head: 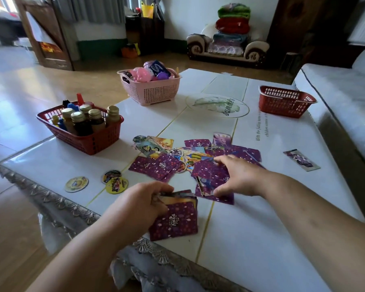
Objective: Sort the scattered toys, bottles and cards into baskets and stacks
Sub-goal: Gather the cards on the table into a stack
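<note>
Holding card stack (175,222), right fingers (220,160) clasping cards (211,175)

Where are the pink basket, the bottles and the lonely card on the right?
pink basket (154,92): head view, on its front wall.
bottles (77,116): head view, on the front bottle's gold cap.
card (301,160): head view, on its middle.

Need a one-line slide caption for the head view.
Left hand holds a card stack while right hand grips loose cards on the table; bottles and toys already basketed.
</note>
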`<move>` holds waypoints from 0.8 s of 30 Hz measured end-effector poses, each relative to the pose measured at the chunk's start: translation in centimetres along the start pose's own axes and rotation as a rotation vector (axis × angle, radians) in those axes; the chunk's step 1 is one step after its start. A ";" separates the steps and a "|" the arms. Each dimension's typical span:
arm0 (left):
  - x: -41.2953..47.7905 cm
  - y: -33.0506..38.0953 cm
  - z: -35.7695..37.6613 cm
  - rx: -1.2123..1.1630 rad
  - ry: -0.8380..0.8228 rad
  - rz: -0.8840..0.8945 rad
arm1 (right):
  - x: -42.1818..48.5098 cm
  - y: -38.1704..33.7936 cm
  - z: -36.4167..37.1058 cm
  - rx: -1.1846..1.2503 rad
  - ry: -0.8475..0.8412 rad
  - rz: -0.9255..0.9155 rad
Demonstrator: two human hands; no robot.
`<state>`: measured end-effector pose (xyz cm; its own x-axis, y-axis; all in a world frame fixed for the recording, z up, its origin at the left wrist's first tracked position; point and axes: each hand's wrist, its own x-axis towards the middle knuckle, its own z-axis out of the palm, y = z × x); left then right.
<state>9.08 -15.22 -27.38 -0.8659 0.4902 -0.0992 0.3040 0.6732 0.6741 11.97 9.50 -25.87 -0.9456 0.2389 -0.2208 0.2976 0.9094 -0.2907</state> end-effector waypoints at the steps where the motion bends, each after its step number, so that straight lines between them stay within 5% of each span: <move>1: 0.0 0.0 0.0 0.033 -0.022 0.010 | 0.1 -0.1 0.2 -0.019 -0.010 -0.014; 12: -0.5 -0.1 -0.3 0.034 -0.013 0.056 | -3.9 -0.7 0.6 -0.135 -0.176 -0.175; 18: -0.2 0.6 0.0 0.018 0.137 0.084 | 0.4 1.0 -0.7 0.249 0.288 0.195; 24: 0.1 1.1 0.6 0.044 0.137 0.111 | 2.6 1.6 -0.5 -0.115 0.108 0.424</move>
<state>9.53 -14.10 -27.13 -0.8712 0.4848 0.0770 0.4153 0.6442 0.6423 9.93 11.71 -26.48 -0.7534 0.6272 -0.1974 0.6509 0.7540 -0.0885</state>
